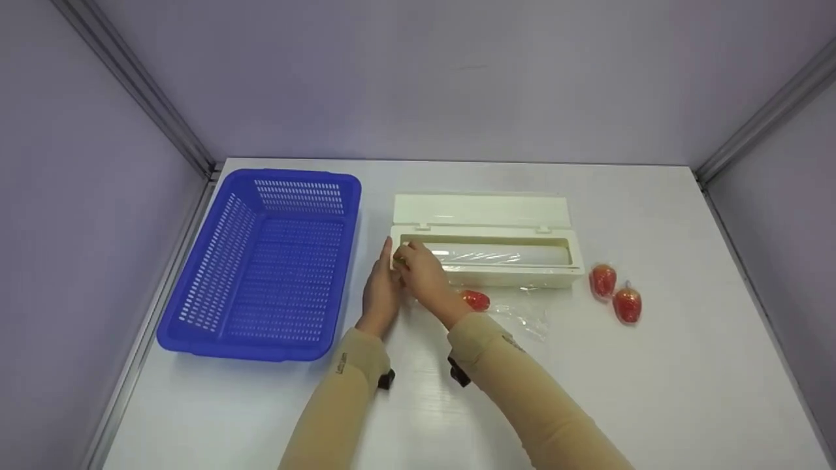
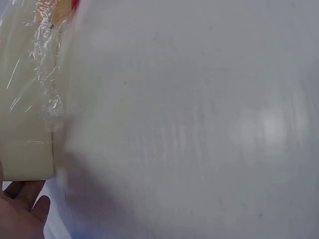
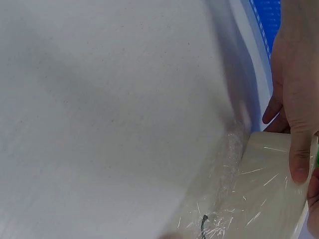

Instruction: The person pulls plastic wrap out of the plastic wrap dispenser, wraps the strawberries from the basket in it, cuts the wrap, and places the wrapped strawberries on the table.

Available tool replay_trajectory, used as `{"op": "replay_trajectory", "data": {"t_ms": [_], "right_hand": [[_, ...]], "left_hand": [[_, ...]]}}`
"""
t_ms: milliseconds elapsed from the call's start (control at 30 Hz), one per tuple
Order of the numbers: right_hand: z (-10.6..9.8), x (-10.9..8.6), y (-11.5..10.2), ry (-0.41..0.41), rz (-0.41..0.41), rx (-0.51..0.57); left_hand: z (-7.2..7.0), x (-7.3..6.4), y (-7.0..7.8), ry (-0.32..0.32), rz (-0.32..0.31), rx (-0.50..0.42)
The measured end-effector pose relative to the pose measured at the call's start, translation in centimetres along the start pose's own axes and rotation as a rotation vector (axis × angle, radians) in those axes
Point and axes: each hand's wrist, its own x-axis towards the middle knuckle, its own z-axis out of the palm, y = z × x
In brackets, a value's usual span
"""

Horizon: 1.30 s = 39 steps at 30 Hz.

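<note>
A white cling film dispenser (image 1: 548, 279) stands with its lid (image 1: 480, 210) flipped back, a film roll (image 1: 509, 253) inside. My left hand (image 1: 381, 297) grips its left end; in the right wrist view the thumb (image 3: 300, 162) lies along the front face, the other fingers round the end. With my right hand (image 1: 423, 277) I pinch a small green slide cutter (image 1: 399, 260) at that same end. Clear film (image 1: 529, 316) hangs from the dispenser's front onto the table. By my right wrist, a red-and-yellow apple-like fruit (image 1: 476, 300) lies at the film, partly hidden by the wrist.
Left of the dispenser is a blue plastic basket (image 1: 248, 351) with slotted sides. Right of it, two similar red fruits (image 1: 602, 282) wrapped in film lie close together on the white table (image 1: 686, 378). Pale panels (image 1: 450, 85) enclose the table at the back and sides.
</note>
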Motion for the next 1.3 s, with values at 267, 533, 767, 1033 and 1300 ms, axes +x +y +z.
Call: {"op": "replay_trajectory", "data": {"t_ms": [267,533,767,1033,1300], "right_hand": [[-0.1,0.1,0.3,0.03,-0.006,-0.107],[-0.6,-0.7,2.1,0.118,-0.021,-0.108],[-1.8,-2.4,5.5,0.229,-0.06,-0.14],[-5.4,-6.0,12.5,0.399,-0.132,-0.147],[-9.3,-8.9,18.1,0.487,-0.095,-0.169]], "left_hand": [[0.3,-0.1,0.5,0.008,-0.049,-0.088],[0.5,0.2,0.8,-0.006,-0.036,-0.017],[0.4,0.5,0.6,-0.038,-0.08,-0.071],[0.1,0.6,0.4,-0.05,-0.073,-0.062],[0.0,0.5,0.2,-0.061,-0.091,-0.09]]}}
